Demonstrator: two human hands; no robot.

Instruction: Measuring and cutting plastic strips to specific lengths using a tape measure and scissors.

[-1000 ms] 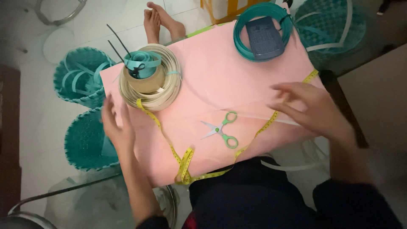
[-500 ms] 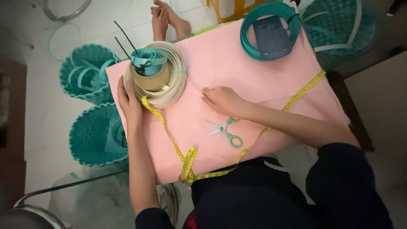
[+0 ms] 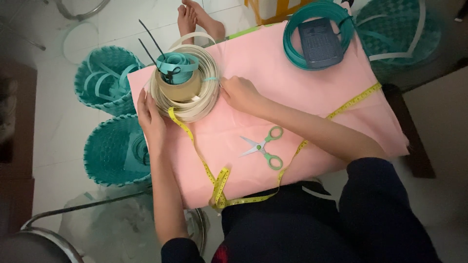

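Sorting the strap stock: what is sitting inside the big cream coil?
Inside the cream coil stands a brown roll, topped by a small teal strap coil with black sticks. What lies beneath the roll is covered.
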